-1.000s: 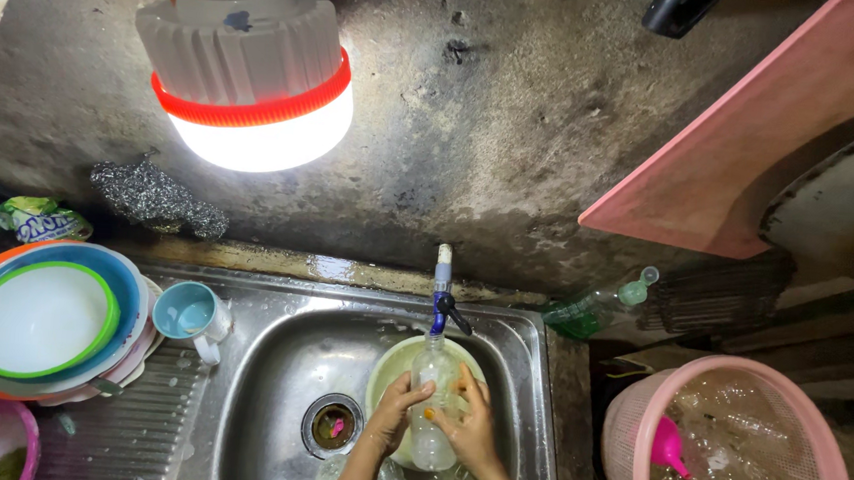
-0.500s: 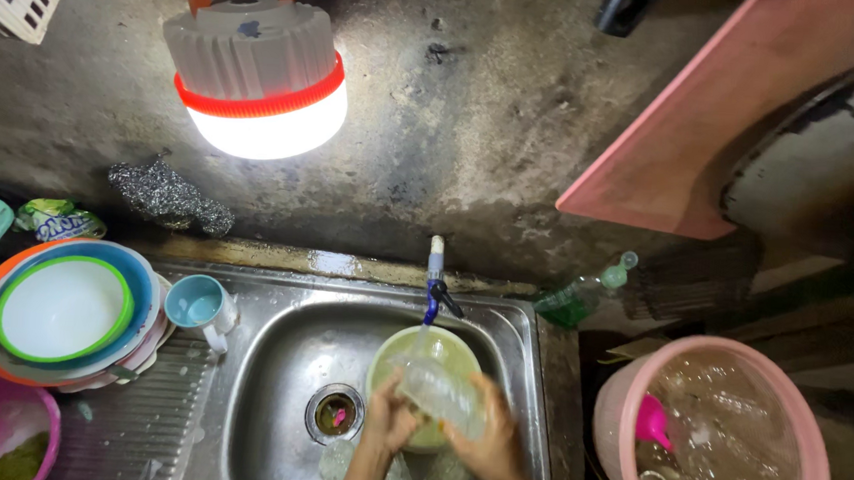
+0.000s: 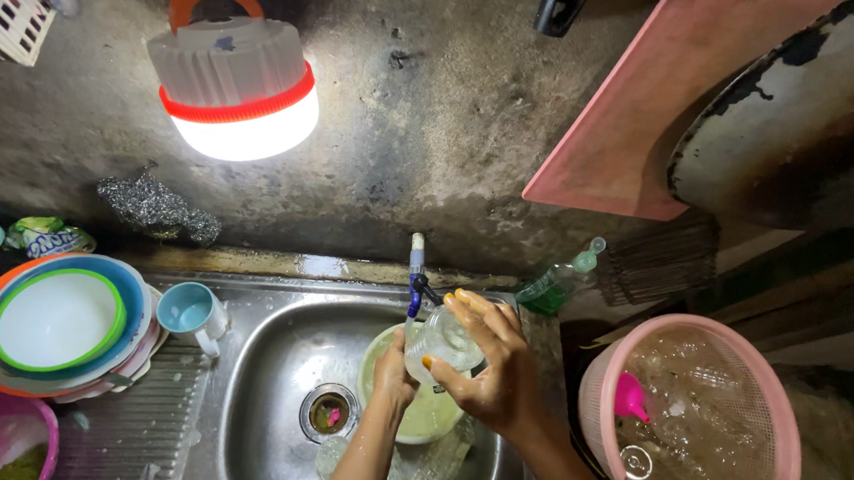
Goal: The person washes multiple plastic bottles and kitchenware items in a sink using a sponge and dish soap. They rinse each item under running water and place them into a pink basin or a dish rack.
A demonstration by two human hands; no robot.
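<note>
Right hand [image 3: 493, 373], fingers closed around a clear glass [image 3: 443, 342]; left hand [image 3: 394, 371] grips its base, over the sink [image 3: 270, 379].

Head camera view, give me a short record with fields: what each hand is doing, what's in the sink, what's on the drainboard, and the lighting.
right hand: grips clear glass jar from outside
left hand: at the jar's mouth, fingers hidden
tap: just above the jar
sink: steel, holds pale green bowl under the hands
drainboard: stacked plates, blue mug
right of sink: pink basket
lighting: lit lantern on wall
</note>
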